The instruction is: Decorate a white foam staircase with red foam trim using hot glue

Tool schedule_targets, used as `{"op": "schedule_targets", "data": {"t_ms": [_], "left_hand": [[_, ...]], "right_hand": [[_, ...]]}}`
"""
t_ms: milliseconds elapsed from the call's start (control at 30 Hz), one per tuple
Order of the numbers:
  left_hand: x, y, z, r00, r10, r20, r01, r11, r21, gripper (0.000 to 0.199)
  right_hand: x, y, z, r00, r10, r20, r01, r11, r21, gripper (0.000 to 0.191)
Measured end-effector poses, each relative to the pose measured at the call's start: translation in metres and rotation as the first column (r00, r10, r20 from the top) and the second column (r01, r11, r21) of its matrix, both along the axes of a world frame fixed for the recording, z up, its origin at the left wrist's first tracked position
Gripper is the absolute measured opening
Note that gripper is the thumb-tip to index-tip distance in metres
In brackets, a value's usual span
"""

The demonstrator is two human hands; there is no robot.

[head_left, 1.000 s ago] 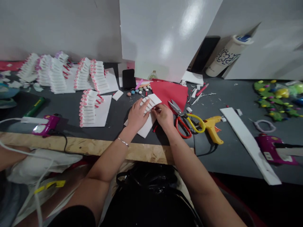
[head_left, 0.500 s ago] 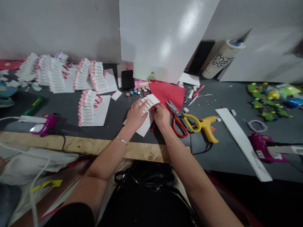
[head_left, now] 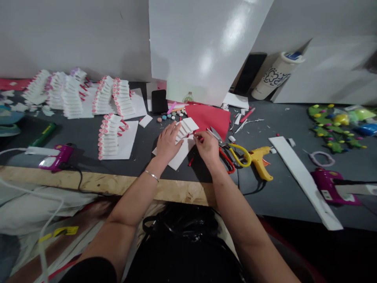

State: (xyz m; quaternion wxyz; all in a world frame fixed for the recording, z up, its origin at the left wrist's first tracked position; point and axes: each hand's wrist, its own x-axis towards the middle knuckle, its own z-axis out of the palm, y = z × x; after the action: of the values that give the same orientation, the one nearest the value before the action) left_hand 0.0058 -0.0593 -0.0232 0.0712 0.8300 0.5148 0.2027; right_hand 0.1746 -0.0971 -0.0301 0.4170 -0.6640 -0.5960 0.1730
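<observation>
My left hand lies flat with fingers apart, pressing on a white foam piece with raised strips. That piece rests on a white foam board, partly hidden by the hand. My right hand pinches a small red stick just over the board's right side. Another short red stick is at the edge of the strips, and a third red stick lies on the table below. To the right, scissors with red and yellow handles lie partly behind my right hand.
A similar finished-looking foam piece with pink ends lies left, with several more behind it. Red sheet lies at the back. A yellow glue gun, a long white foam strip and purple power sockets stand right.
My right hand has moved slightly right and lifted away from the board, with a red stick now showing in its fingers. The left hand has barely shifted.
</observation>
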Motion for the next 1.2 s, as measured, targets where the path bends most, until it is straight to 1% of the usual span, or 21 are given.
{"op": "schedule_targets", "data": {"t_ms": [100,133,200,267,333,400,467,567,700,767,833,900,967,1033,1133,1200], "left_hand": [[-0.002,0.003,0.002,1.000,0.015,-0.024,-0.016,0.999,-0.030,0.072],[-0.004,0.003,0.003,0.999,0.024,-0.033,-0.025,0.999,-0.042,0.077],[-0.010,0.002,0.005,0.998,0.040,-0.050,-0.043,0.996,-0.072,0.085],[-0.016,0.002,0.009,0.997,0.043,-0.061,-0.049,0.993,-0.104,0.088],[-0.021,0.001,0.011,0.997,0.036,-0.073,-0.046,0.989,-0.142,0.086],[-0.024,0.003,0.013,0.996,0.027,-0.081,-0.041,0.983,-0.177,0.083],[-0.024,0.005,0.014,0.997,0.025,-0.077,-0.040,0.980,-0.197,0.082],[-0.024,0.008,0.013,0.999,0.039,-0.035,-0.045,0.982,-0.183,0.079],[-0.026,0.011,0.011,0.996,0.035,0.078,-0.021,0.984,-0.175,0.074],[-0.026,0.012,0.010,0.993,0.036,0.116,-0.015,0.985,-0.174,0.073],[-0.026,0.013,0.009,0.992,0.035,0.125,-0.014,0.987,-0.159,0.075],[-0.025,0.014,0.008,0.994,0.034,0.106,-0.018,0.989,-0.146,0.076],[-0.023,0.013,0.008,0.997,0.046,0.066,-0.036,0.989,-0.145,0.076],[-0.020,0.011,0.007,0.998,0.055,0.026,-0.051,0.988,-0.147,0.075],[-0.017,0.009,0.006,0.999,0.047,-0.011,-0.048,0.990,-0.134,0.075],[-0.015,0.007,0.006,0.998,0.047,-0.030,-0.051,0.990,-0.132,0.074]], "right_hand": [[0.014,-0.008,0.006,0.997,0.005,0.072,-0.005,1.000,0.004,0.017],[0.018,-0.010,0.008,0.995,0.040,0.095,-0.039,0.999,-0.009,0.017],[0.025,-0.014,0.013,0.977,0.174,0.119,-0.169,0.984,-0.053,0.020],[0.030,-0.018,0.016,0.930,0.349,0.112,-0.337,0.934,-0.116,0.024],[0.033,-0.020,0.019,0.873,0.477,0.102,-0.455,0.872,-0.182,0.026],[0.033,-0.022,0.020,0.835,0.537,0.117,-0.501,0.831,-0.241,0.025],[0.031,-0.023,0.019,0.804,0.578,0.139,-0.527,0.802,-0.281,0.024],[0.028,-0.022,0.016,0.767,0.624,0.150,-0.562,0.766,-0.312,0.022],[0.025,-0.021,0.016,0.770,0.618,0.162,-0.546,0.768,-0.336,0.012],[0.027,-0.021,0.018,0.774,0.619,0.133,-0.554,0.763,-0.332,0.010],[0.031,-0.021,0.022,0.779,0.625,0.051,-0.583,0.752,-0.306,0.010],[0.035,-0.021,0.025,0.789,0.609,-0.080,-0.606,0.751,-0.263,0.009],[0.038,-0.021,0.026,0.811,0.553,-0.191,-0.585,0.784,-0.207,0.006],[0.039,-0.018,0.023,0.837,0.483,-0.258,-0.527,0.838,-0.143,0.010],[0.035,-0.012,0.014,0.880,0.364,-0.304,-0.403,0.913,-0.072,0.018],[0.030,-0.008,0.008,0.909,0.286,-0.302,-0.321,0.944,-0.071,0.018]]}}
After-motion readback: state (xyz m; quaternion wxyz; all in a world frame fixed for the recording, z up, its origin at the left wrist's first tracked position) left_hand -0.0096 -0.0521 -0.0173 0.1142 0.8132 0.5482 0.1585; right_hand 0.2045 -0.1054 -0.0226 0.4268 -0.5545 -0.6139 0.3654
